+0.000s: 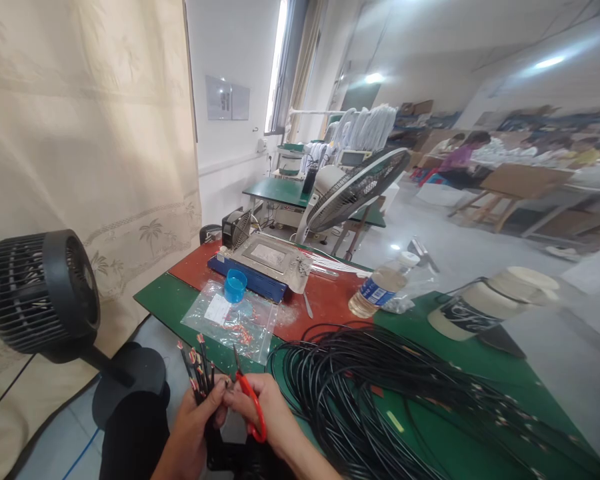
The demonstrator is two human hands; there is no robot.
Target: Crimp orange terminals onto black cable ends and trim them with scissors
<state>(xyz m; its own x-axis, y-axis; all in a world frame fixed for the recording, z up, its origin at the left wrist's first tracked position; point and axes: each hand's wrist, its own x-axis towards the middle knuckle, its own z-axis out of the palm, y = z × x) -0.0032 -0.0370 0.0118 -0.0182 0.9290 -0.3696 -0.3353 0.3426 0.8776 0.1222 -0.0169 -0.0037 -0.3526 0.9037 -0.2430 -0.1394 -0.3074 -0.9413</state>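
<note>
My left hand (pixel 196 420) is closed around a bundle of black cables (pixel 199 370) whose stripped, coloured ends point up and to the left. My right hand (pixel 263 410) grips red-handled scissors (pixel 253 407), its fingers through the loops and the blades pointing up toward the cable ends. Both hands are low in the view, just off the near edge of the green table (pixel 455 453). A large coil of black cable (pixel 370 393) lies on the table right beside my right hand.
A clear plastic bag (pixel 233 321) with small bits and a blue cap (pixel 235 285) lies ahead. Behind it sit a blue-based machine (pixel 265 263), a water bottle (pixel 377 290), a tape roll (pixel 460 313) and a floor fan (pixel 355 190). A black fan (pixel 40 290) stands at left. People work at far tables.
</note>
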